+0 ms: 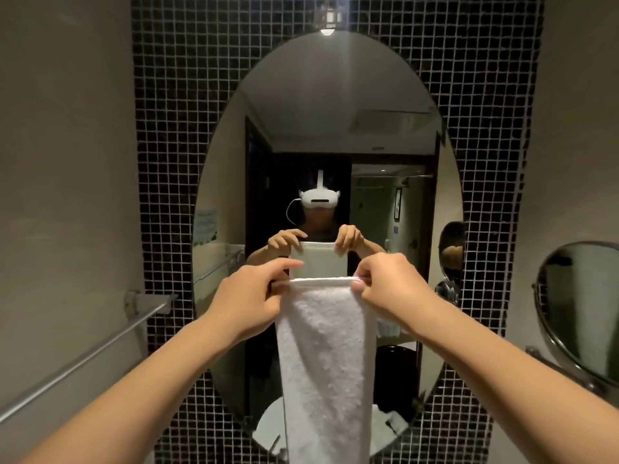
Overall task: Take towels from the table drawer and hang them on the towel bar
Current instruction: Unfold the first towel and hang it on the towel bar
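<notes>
Up in front of the oval mirror (335, 105), both bare hands hold a white towel (323, 363) by its top edge. The left hand (254, 293) pinches the left corner between thumb and fingers, and the right hand (385, 286) pinches the right corner in the same way — both are closed on the cloth. Between them the top hem is pulled straight and level, and the rest of the towel hangs down in a long narrow strip, folded lengthwise, running out of the bottom of the view.

The towel is in the air, well apart from the towel bar (83, 360), which is a metal rail fixed to the plain wall on the left and slanting toward the lower left corner. Nothing hangs on the part of the bar that shows.

Behind the hands the wall is covered in small dark mosaic tiles (164, 162) with pale grout. The mirror shows the person's reflection wearing a white headset (319, 198) and holding the towel up in the same pose. At the right edge a round swivel mirror (582, 309) stands out from the wall on a metal arm — its glass is tilted. A small lamp (328, 23) glows above the oval mirror.
</notes>
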A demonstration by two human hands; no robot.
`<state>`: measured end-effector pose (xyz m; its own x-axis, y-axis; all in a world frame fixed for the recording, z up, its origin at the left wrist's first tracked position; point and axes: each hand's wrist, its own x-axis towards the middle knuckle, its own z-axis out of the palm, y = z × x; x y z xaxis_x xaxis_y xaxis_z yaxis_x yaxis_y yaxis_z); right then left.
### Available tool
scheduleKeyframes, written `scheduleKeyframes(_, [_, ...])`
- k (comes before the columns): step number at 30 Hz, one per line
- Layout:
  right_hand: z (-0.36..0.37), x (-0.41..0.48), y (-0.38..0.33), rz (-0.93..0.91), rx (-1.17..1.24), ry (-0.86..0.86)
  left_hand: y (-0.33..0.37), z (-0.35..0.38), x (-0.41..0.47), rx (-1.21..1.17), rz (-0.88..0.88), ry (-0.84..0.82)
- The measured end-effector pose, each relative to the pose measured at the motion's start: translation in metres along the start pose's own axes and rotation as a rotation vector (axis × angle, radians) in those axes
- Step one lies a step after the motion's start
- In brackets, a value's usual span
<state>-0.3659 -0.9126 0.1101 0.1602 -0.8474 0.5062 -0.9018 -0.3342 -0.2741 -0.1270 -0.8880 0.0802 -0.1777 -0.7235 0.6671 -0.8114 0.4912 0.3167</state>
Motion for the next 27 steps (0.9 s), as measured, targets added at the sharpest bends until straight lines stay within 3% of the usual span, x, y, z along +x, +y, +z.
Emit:
scheduleKeyframes(3, [0.007, -0.001, 0.002, 0.050, 0.121, 0.011, 0.000, 0.007, -0.005, -0.004, -0.017, 0.050])
scheduleKeyframes(8, [0.016, -0.006, 0.008, 0.093, 0.477, -0.062, -0.001, 0.014, -0.008, -0.084, -0.151, -0.014])
scheduleKeyframes(11, [0.018, -0.010, 0.013, 0.066, 0.556, -0.014, 0.000, 0.016, -0.009, -0.069, -0.152, 0.029])
scheduleKeyframes(20, [-0.005, -0.020, 0.005, -0.140, 0.461, 0.268, 0.017, 0.002, -0.011, -0.108, 0.051, 0.243])
scheduleKeyframes(27, [-0.012, -0.019, -0.026, -0.297, 0.451, 0.411, 0.025, -0.030, -0.008, -0.030, 0.157, 0.545])
